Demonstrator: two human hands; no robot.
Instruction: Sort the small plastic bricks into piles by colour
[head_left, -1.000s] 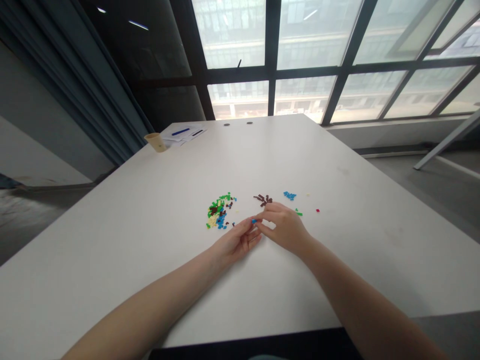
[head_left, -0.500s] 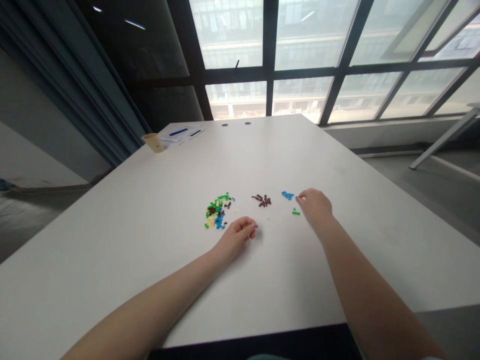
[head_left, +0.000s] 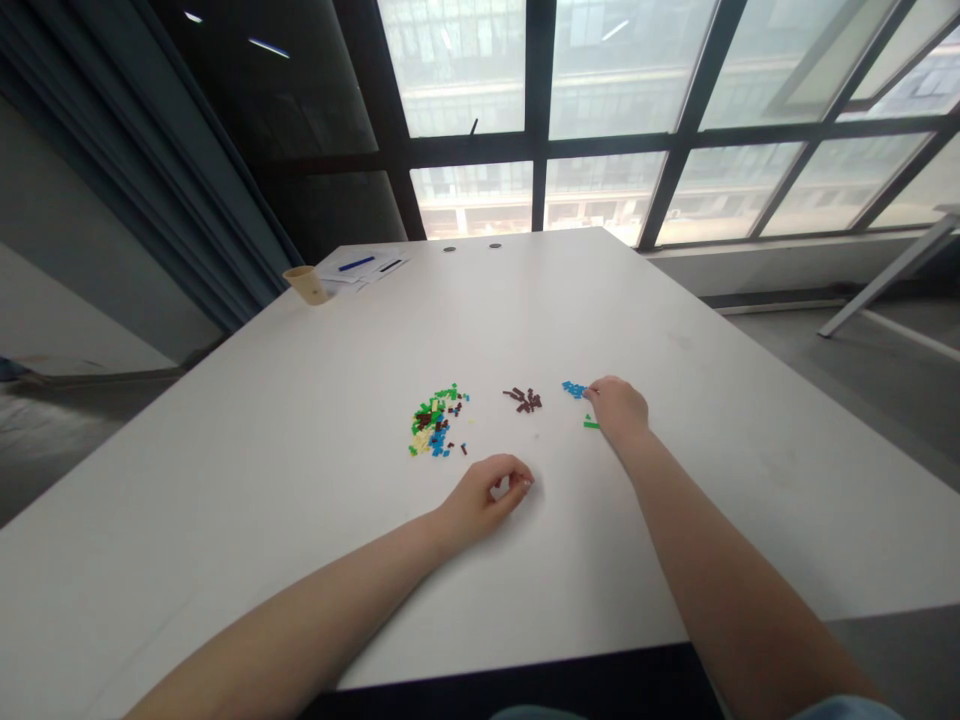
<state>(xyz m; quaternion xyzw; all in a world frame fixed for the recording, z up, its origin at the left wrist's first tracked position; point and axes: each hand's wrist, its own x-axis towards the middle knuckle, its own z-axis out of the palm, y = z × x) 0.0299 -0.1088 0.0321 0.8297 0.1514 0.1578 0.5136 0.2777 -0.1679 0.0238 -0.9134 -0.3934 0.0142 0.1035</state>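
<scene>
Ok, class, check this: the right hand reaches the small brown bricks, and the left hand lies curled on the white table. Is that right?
No: the head view shows the right hand reaching the small blue bricks, not the small brown bricks. The left hand does lie curled on the white table.

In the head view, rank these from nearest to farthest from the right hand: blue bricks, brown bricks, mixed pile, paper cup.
1. Blue bricks, just left of the fingertips of the right hand.
2. Brown bricks, farther left.
3. Mixed pile, farther left again.
4. Paper cup, far off by the table's far left edge.
</scene>
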